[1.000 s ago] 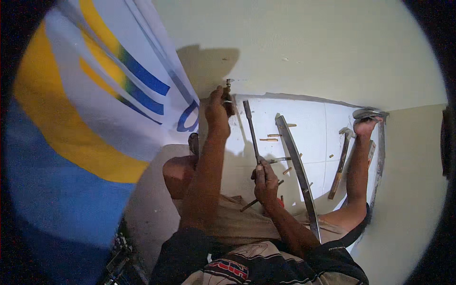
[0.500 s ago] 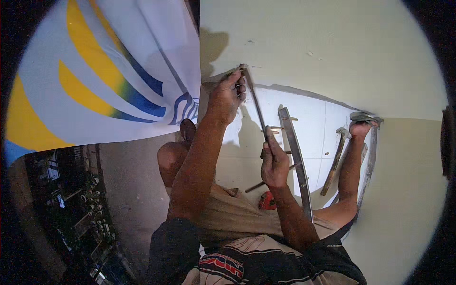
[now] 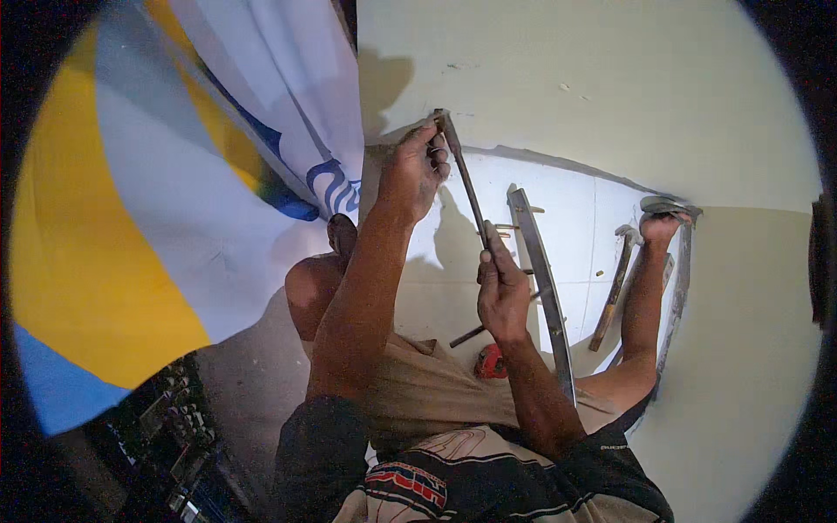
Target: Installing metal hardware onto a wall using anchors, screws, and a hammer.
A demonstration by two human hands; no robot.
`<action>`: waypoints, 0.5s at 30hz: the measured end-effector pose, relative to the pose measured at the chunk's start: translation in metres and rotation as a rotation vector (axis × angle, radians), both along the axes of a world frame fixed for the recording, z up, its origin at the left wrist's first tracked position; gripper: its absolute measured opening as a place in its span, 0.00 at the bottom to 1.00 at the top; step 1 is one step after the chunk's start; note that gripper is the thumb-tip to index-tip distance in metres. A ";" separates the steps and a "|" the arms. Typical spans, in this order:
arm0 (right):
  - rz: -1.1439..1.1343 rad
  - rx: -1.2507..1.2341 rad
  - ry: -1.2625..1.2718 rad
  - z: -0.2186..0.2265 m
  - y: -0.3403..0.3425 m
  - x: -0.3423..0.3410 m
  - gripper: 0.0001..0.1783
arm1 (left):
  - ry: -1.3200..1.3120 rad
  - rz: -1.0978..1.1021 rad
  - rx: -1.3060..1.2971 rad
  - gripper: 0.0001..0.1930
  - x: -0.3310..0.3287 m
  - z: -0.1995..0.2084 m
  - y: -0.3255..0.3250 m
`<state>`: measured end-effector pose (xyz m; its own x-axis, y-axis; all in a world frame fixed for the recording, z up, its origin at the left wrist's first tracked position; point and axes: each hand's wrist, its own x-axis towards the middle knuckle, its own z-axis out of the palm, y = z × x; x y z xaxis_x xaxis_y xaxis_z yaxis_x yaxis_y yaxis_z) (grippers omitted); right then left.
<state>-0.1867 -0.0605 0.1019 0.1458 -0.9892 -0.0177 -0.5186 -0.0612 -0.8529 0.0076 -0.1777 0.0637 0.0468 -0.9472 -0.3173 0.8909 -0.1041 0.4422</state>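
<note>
Fingers point(image 3: 495, 254) of the right hand point(image 3: 506, 305) are clamped around the lower shank of a dark metal rod with a thick, socket-like end point(image 3: 467, 183), which slants from that hand toward a point between 11 and 12 o'clock, its thick end close to the pale wall point(image 3: 602, 96). The left hand point(image 3: 410, 185), at 11 o'clock from the right, has its fingers curled and its thumb up beside that thick end; whether they pinch it or a small fitting there I cannot tell. The rod looks stiff, hard to break and fairly heavy for its thickness, the weight probably gathered at the far end, so one hand on the straight shank and a light steadying touch near the head should suit it; smooth, dusty metal may slip or twist in a loose grip. Just beyond the right hand, toward 2 o'clock, a long metal bar point(image 3: 538, 261) slants over the white floor tiles point(image 3: 571, 231), with brass-coloured pins point(image 3: 538, 209) near it. A claw hammer point(image 3: 613, 292) lies at 3 o'clock from that hand, and a red tape measure point(image 3: 490, 361) sits at 6 o'clock.
</note>
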 end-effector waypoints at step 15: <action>-0.156 0.211 -0.299 -0.040 0.031 -0.020 0.24 | -0.738 0.214 0.025 0.15 -0.011 0.008 -0.008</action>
<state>-0.2066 -0.0298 0.0621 0.0236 -0.9790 -0.2026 -0.2345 0.1915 -0.9531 -0.0034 -0.1862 0.0717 0.4363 -0.8866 -0.1539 0.3679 0.0196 0.9296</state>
